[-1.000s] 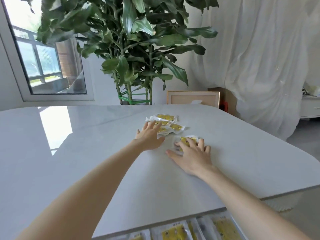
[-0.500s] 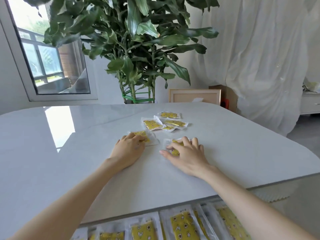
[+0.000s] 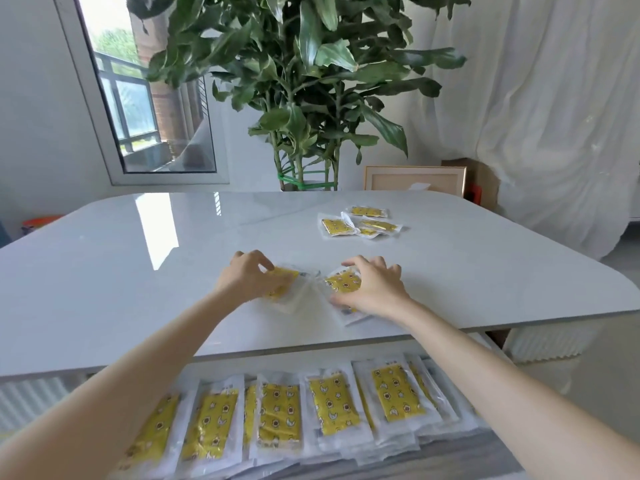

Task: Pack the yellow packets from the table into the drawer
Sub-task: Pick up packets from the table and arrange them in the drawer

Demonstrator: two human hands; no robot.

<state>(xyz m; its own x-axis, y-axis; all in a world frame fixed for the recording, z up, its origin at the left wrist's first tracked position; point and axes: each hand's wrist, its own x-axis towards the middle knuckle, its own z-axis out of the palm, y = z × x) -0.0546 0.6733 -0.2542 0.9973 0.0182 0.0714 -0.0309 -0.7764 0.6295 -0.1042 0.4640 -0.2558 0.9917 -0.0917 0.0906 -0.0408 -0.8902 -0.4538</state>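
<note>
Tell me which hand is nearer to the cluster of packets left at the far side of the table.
Right. The right hand sits almost straight below the far cluster in the image, on its own packet; the left hand lies farther left, on another packet.

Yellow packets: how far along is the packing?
Done: a row of packets already lies in the open drawer. In hand: the left hand and right hand each rest on one packet on the table. Left: a small pile farther back.
</note>
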